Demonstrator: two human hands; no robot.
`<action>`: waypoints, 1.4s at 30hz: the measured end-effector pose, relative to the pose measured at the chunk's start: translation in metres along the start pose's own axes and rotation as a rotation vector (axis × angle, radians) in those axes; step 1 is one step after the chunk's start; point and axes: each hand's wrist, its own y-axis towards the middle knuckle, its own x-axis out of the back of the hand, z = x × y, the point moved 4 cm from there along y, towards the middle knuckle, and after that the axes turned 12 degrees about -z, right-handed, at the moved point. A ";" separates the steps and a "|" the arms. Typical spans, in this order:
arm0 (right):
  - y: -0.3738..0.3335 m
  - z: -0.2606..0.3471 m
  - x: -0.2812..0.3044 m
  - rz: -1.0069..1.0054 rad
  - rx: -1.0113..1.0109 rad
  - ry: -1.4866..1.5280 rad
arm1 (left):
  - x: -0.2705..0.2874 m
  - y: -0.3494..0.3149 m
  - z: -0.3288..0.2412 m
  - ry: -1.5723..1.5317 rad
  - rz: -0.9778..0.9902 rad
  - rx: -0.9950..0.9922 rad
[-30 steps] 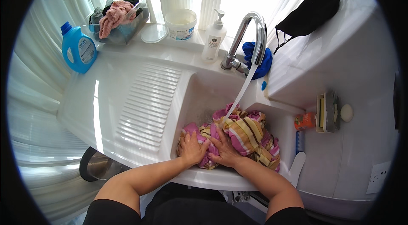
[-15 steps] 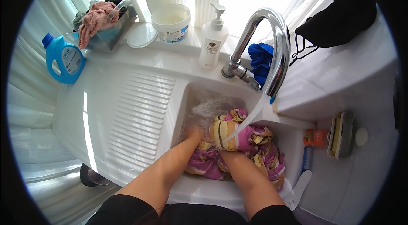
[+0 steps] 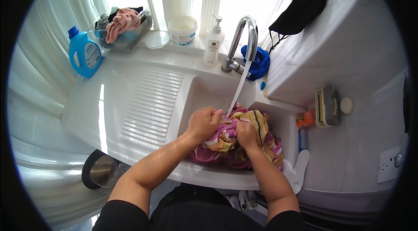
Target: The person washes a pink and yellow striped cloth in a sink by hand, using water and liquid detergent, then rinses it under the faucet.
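A wet cloth [image 3: 261, 128] in pink, yellow and brown stripes is bunched up in the white sink basin [image 3: 204, 87]. My left hand [image 3: 203, 123] is closed around a gathered part of it. Close by on the right, my right hand [image 3: 246, 134] grips another part in a fist. The cloth between the two hands is pulled into folds, and the rest sags into the basin. From the curved chrome faucet [image 3: 251, 35] a stream of water [image 3: 238, 89] runs down beside the hands onto the cloth. What lies under the cloth is hidden.
A ribbed washboard [image 3: 152, 104] slopes left of the basin. Along the back stand a blue detergent bottle [image 3: 85, 54], a bin of clothes [image 3: 124, 35], a white tub [image 3: 183, 30] and a pump bottle [image 3: 213, 45]. A brush [image 3: 301, 165] and a soap holder [image 3: 327, 107] lie at the right.
Both hands have come up out of the sudsy water, lifting part of the cloth and closing on it. The water level in the basin looks lower. My view has shifted.
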 end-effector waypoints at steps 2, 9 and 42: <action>-0.005 0.027 0.030 -0.100 0.135 0.003 | 0.022 0.002 -0.044 -0.106 -0.171 -0.352; -0.025 0.058 0.067 -0.329 0.656 -0.012 | 0.047 -0.010 -0.095 -0.298 -0.240 -1.021; 0.081 -0.076 -0.123 0.566 0.625 -0.920 | -0.134 0.051 0.159 0.583 0.242 0.031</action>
